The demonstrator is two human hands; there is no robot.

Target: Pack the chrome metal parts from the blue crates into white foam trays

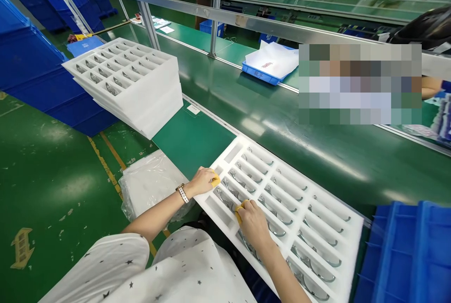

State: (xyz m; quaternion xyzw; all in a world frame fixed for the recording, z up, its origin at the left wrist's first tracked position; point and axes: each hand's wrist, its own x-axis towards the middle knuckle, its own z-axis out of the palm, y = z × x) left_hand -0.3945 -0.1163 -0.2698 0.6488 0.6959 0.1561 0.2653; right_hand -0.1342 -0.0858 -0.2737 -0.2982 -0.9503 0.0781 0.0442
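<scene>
A white foam tray [306,206] lies before me, its slots holding rows of shiny, curved metal parts [319,270]. At its left end is my left hand [202,182], with yellow covers on the fingertips and the fingers curled over the foam edge. Further along the near side, my right hand [252,225] reaches down into a slot beside a metal part [225,198]. Its yellow-covered fingers are drawn together, and whatever lies between them is hidden. A watch [182,193] circles my left wrist.
At the left, a stack of white foam trays [155,91] carries more metal parts on top. Blue crates [405,251] stand at the right and on the far left. A blue tray with paper [260,73] sits behind the metal rail [197,10]. Plastic-wrapped sheets [151,181] lie lower left.
</scene>
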